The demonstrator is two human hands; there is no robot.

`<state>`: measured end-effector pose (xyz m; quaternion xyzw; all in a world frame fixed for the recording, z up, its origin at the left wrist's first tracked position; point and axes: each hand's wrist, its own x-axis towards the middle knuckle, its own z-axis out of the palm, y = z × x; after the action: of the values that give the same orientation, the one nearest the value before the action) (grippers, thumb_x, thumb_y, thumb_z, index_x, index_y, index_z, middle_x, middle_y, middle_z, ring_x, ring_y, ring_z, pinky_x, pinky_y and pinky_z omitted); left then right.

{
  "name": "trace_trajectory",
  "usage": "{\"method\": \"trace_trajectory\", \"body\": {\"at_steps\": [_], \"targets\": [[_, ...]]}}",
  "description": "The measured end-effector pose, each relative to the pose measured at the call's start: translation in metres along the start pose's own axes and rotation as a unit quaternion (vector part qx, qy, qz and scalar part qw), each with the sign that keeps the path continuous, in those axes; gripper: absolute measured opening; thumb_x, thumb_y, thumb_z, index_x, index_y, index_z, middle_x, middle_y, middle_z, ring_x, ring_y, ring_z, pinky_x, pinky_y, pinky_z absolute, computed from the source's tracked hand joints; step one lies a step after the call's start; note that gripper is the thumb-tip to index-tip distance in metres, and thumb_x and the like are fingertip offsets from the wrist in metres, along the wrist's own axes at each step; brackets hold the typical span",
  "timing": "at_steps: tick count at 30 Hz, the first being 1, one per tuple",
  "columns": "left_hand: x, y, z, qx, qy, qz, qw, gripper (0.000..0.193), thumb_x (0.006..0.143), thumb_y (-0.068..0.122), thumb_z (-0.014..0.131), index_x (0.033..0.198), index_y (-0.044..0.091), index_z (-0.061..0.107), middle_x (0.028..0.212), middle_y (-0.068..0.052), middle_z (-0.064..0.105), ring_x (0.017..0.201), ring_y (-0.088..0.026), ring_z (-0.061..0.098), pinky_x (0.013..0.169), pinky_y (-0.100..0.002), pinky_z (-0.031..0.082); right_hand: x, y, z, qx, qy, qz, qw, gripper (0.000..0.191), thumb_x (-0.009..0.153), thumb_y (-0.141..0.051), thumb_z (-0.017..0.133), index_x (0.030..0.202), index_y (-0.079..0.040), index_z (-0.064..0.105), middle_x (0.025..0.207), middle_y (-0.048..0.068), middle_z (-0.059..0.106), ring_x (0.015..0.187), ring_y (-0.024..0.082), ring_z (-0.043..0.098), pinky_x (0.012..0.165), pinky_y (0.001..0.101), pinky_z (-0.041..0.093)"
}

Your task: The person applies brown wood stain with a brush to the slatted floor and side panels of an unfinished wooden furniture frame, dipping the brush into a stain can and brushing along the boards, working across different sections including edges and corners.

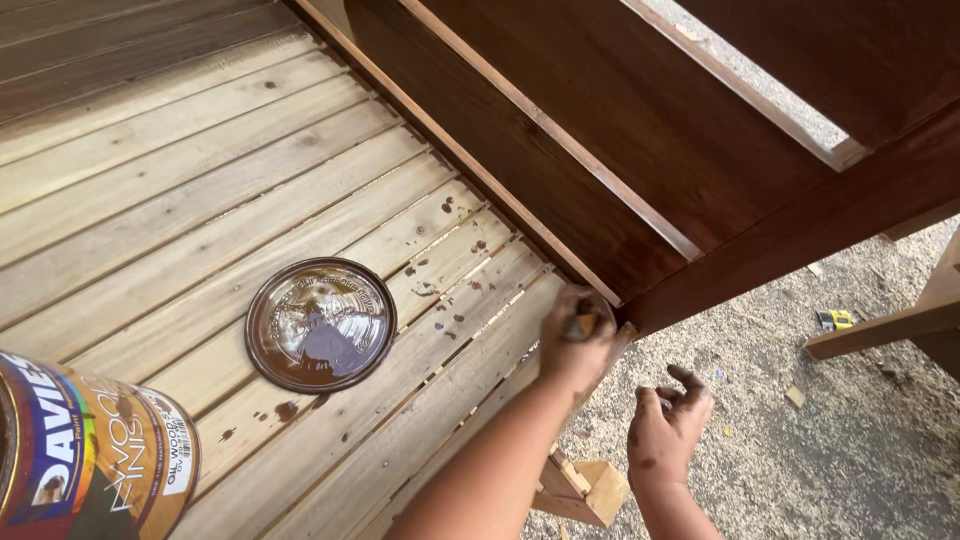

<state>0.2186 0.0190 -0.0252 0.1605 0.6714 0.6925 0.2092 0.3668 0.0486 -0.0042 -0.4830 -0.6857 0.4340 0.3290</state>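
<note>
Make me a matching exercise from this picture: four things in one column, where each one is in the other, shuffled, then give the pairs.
1. round lid
2. can
3. left hand
4. right hand

A. over the gravel, empty, stain-spotted
B. bottom left corner of the view
C. lying flat on the pale slats
D. at the edge of the dark board, gripping a small tool

Pairs: 1-C, 2-B, 3-D, 4-A
</note>
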Motion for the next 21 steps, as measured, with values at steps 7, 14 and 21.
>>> {"method": "trace_trajectory", "body": {"at_steps": [7, 14, 21], "targets": [[-0.002, 0.01, 0.007, -0.147, 0.0, -0.117, 0.982, 0.043, 0.078, 0.013, 0.067, 0.12, 0.015, 0.059, 0.093, -0.012, 0.075, 0.076, -0.026, 0.076, 0.055, -0.042, 0.056, 0.004, -0.002, 0.0, -0.016, 0.003, -0.005, 1.0, 0.047, 0.087, 0.006, 0.061, 0.131, -0.006, 0.05, 0.125, 0.008, 0.036, 0.098, 0.015, 0.049, 0.086, 0.03, 0.051], [-0.008, -0.005, 0.002, -0.042, -0.001, -0.041, 0.998, 0.041, 0.081, 0.001, 0.075, 0.118, 0.012, 0.059, 0.097, -0.007, 0.069, 0.083, -0.018, 0.069, 0.065, -0.031, 0.059, 0.004, 0.0, 0.008, 0.034, -0.005, -0.044, 0.998, 0.045, 0.088, 0.006, 0.06, 0.131, -0.004, 0.05, 0.129, 0.01, 0.035, 0.105, 0.015, 0.05, 0.088, 0.0305, 0.052], [0.0, -0.028, -0.021, -0.133, -0.053, 0.021, 0.989, 0.024, 0.09, 0.003, 0.072, 0.111, 0.004, 0.059, 0.086, -0.007, 0.067, 0.075, -0.016, 0.065, 0.061, -0.027, 0.053, 0.001, -0.008, 0.017, -0.007, -0.025, -0.023, 0.999, 0.045, 0.09, 0.006, 0.06, 0.132, -0.005, 0.049, 0.127, 0.01, 0.037, 0.103, 0.017, 0.05, 0.085, 0.0329, 0.05]]}}
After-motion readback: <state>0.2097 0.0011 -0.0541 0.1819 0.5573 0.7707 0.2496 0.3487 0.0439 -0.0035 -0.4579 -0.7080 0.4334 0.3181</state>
